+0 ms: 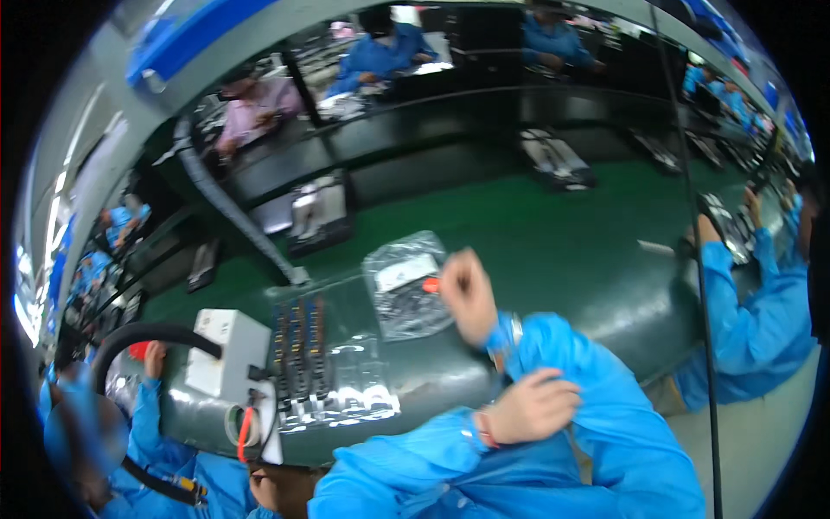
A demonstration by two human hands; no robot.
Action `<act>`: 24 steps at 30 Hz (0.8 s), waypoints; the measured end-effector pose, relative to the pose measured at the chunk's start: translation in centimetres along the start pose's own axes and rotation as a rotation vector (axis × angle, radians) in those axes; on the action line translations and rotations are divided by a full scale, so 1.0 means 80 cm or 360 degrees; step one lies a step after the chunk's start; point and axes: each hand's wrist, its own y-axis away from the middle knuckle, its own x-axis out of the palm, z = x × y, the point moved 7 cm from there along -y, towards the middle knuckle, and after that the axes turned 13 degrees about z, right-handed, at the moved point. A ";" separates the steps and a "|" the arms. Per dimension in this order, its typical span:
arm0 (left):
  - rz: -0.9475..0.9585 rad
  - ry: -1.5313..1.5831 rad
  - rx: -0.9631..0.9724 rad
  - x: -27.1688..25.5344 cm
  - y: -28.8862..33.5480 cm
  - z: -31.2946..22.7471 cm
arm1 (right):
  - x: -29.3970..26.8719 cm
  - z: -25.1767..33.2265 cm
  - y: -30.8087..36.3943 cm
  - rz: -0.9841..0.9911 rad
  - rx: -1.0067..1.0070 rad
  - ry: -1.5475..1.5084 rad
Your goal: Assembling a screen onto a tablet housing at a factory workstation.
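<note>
My right hand (468,296) is raised over the green bench with its fingers curled; what they hold, if anything, I cannot make out. Beside its fingertips is a small orange-red patch (430,285), at the edge of a clear plastic bag (406,316) with a white label and dark contents. A watch (516,331) shows at my right wrist. My left hand (529,408), with a red band at its wrist, lies across my right forearm, its bent fingers closed on the blue sleeve (592,381).
Left of the bag, several rows of small dark parts (298,359) lie on clear plastic sheeting. Beyond them stand a white box (226,350) with a black hose, and a tape roll (245,426). Dark trays (322,212) line the far side. Co-workers sit left, right and opposite.
</note>
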 end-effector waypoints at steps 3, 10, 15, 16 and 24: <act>0.0003 -0.0309 -0.0113 -0.024 0.001 -0.007 | -0.122 -0.068 -0.059 -0.0622 0.0370 -0.0467; -0.0128 -0.0246 -0.0187 -0.050 0.005 0.026 | -0.360 -0.230 -0.026 -0.1278 0.0886 -0.0757; -0.0084 -0.0188 -0.0344 -0.030 0.019 0.029 | -0.346 -0.249 -0.056 -0.1327 0.0878 -0.1053; -0.0088 -0.0149 -0.0378 -0.026 0.018 0.031 | -0.350 -0.254 -0.059 -0.1398 0.0819 -0.1270; -0.0122 -0.0113 -0.0574 -0.030 0.022 0.044 | -0.334 -0.262 -0.089 -0.1075 0.0782 -0.1590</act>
